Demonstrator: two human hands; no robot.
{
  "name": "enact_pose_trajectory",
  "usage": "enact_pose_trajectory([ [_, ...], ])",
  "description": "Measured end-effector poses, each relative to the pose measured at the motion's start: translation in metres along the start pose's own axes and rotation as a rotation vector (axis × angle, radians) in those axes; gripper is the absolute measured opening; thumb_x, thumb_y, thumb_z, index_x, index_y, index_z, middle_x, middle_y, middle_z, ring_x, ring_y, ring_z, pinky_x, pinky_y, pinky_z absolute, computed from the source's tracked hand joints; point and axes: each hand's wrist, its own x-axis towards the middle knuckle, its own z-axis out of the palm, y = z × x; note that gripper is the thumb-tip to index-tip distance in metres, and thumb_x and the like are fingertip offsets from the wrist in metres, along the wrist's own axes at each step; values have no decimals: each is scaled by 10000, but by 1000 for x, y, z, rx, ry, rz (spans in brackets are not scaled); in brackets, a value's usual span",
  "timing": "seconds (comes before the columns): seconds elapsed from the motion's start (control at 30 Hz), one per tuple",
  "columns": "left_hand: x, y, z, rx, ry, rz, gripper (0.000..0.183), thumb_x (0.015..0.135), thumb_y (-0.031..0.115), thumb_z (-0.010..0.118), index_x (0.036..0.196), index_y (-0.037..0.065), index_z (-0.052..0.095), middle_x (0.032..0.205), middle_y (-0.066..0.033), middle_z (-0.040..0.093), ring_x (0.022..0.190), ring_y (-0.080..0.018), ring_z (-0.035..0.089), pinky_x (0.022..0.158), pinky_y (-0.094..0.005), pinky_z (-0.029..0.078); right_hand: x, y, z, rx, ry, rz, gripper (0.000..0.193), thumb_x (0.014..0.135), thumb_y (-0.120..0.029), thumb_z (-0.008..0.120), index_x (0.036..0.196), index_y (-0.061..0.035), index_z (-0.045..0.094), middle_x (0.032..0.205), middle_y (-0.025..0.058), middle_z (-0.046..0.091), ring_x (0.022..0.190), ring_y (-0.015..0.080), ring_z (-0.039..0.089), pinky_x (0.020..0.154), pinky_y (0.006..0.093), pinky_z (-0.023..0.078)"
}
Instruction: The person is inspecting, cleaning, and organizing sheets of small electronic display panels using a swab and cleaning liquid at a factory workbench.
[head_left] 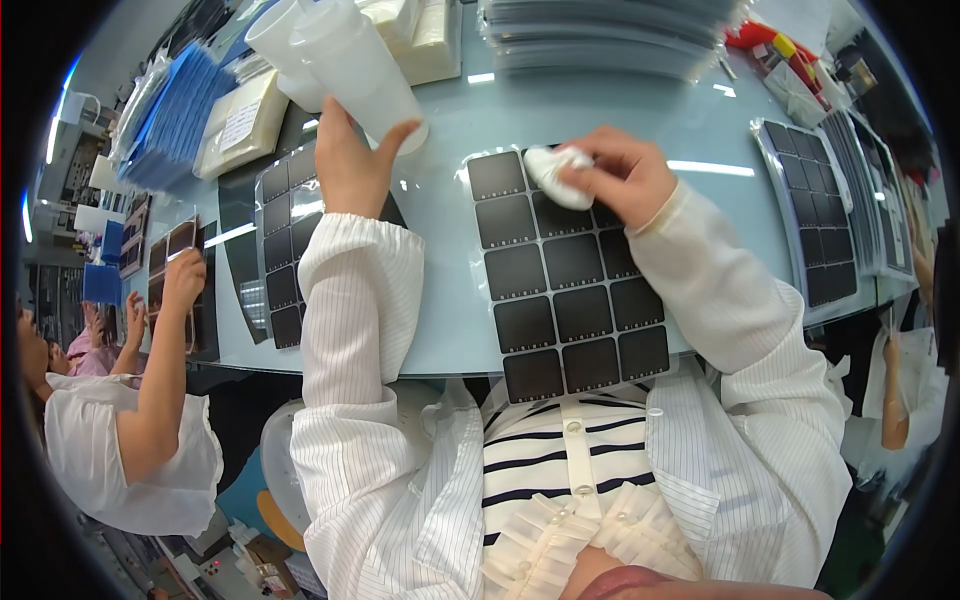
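In front of me lies a clear sheet with rows of black rectangular panels (514, 270), its near end over the table edge. My right hand (628, 178) pinches a crumpled white cloth (558, 178) against the upper part of this sheet. My left hand (352, 165) is at a tall translucent white plastic container (352, 62), thumb and fingers apart around its near side; part of the grip is hidden. Left of my left forearm lies another black-panelled sheet (279, 232), partly covered by my sleeve.
Blue-edged sheets (185, 115) and yellowish packs (240, 125) are stacked at far left. A tall stack of clear sheets (600, 40) stands at the back. More panelled sheets (815, 205) lie right, below a red tray (755, 38). A co-worker's hand (184, 280) is at left.
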Motion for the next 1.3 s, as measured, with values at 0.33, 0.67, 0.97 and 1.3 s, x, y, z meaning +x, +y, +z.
enact_pose_trajectory([
  [0.33, -11, -19, 22, -312, -114, -271, 613, 808, 198, 685, 1282, -48, 386, 713, -110, 635, 622, -166, 623, 607, -272, 498, 21, -2, 42, -832, -126, -370, 175, 764, -144, 659, 935, -107, 664, 877, 70, 579, 714, 257, 623, 636, 331, 508],
  [0.67, -14, 1, -2, -352, -206, -338, 231, 828, 175, 652, 967, -2, 598, 625, -54, 608, 532, -104, 542, 526, -254, 433, 22, -3, 36, -803, -166, -340, 193, 735, -100, 649, 925, -71, 630, 882, 99, 574, 739, 295, 618, 658, 365, 515],
  [0.97, -20, 16, -2, -370, -147, -212, 125, 831, 131, 641, 822, 6, 650, 557, -28, 573, 488, -88, 507, 494, -235, 405, 22, -7, 44, -758, -288, -350, 222, 713, -68, 626, 934, -62, 600, 917, 121, 557, 728, 336, 603, 631, 381, 506],
  [1.3, -20, 20, -5, -353, -171, -181, 121, 823, 127, 648, 839, 8, 655, 555, -38, 570, 480, -90, 497, 485, -234, 390, 61, 9, 29, -747, -120, -355, 224, 697, -72, 649, 917, -67, 610, 886, 93, 575, 721, 304, 599, 633, 375, 499],
])
